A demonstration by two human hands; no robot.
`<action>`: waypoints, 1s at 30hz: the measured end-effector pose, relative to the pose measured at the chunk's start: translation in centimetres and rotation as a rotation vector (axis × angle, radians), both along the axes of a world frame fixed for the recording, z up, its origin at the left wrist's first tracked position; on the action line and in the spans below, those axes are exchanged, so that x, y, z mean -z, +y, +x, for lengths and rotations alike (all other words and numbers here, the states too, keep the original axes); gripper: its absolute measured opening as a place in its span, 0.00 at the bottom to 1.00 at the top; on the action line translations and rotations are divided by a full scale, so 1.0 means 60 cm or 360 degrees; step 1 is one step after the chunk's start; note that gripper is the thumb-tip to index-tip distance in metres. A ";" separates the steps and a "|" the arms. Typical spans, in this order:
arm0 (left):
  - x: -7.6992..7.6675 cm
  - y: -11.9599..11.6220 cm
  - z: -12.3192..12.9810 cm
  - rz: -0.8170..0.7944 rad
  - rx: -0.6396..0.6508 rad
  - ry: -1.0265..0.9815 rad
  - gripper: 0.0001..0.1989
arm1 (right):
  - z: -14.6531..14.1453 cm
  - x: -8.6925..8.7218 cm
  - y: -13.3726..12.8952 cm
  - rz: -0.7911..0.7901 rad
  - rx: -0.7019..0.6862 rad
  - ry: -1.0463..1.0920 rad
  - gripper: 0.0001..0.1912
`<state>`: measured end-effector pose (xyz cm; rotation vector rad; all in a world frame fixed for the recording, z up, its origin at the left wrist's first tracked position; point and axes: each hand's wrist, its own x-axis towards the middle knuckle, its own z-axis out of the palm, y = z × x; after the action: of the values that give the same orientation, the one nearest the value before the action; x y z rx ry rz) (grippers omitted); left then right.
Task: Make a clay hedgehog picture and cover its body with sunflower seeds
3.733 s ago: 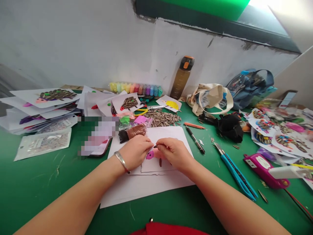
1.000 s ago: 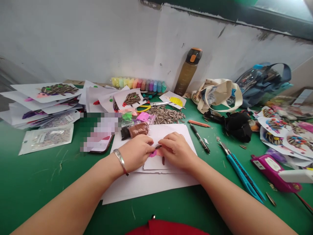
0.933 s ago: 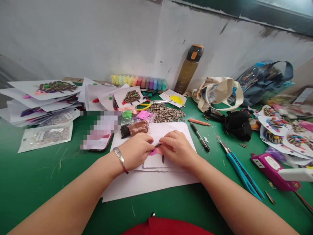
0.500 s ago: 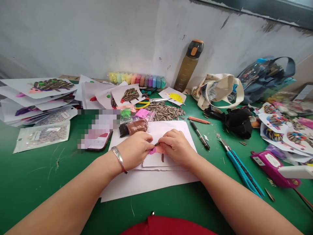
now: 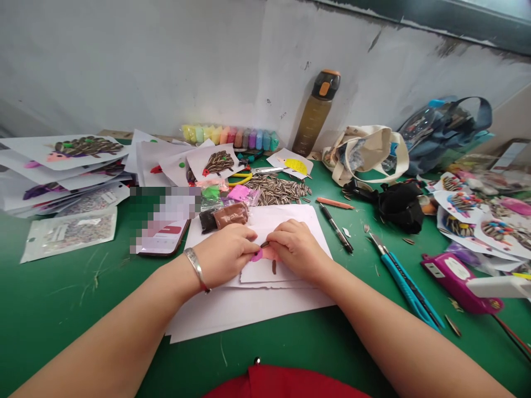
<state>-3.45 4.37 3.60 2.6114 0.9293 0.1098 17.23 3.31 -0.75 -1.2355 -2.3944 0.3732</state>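
Pink shape (image 5: 270, 254) has brown strip (image 5: 274, 267) on; dark sliver (image 5: 264, 244), apparently unplaced, pinched by right fingers (image 5: 279, 238); left fingers (image 5: 248, 248) bunched, grip unclear.

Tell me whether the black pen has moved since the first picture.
No. The black pen lies just left of the blue cutter, at the same slant and spacing as before; only the camera's view has shifted.

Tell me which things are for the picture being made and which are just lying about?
For the picture:
- seed at the right hand
- pink clay
- paper
- probably the seed pile
- maybe the brown clay

Just lying about, I think:
- phone
- bottle
- pen
- knife
- white bag
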 end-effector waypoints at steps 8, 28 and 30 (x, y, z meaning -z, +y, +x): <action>0.005 -0.005 0.004 0.0029 -0.0002 -0.0017 0.17 | 0.000 -0.002 -0.001 0.0012 0.0007 -0.0009 0.12; 0.010 -0.007 0.004 0.0079 -0.0029 -0.0079 0.17 | -0.001 -0.004 -0.003 0.0016 0.0042 -0.0008 0.09; 0.007 -0.005 0.004 0.0041 -0.0032 -0.0051 0.17 | 0.000 -0.004 -0.002 0.0023 0.0040 0.0008 0.10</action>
<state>-3.20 4.04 3.21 2.6166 0.9497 0.1693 17.22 3.17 -0.53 -1.2555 -2.3707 0.3503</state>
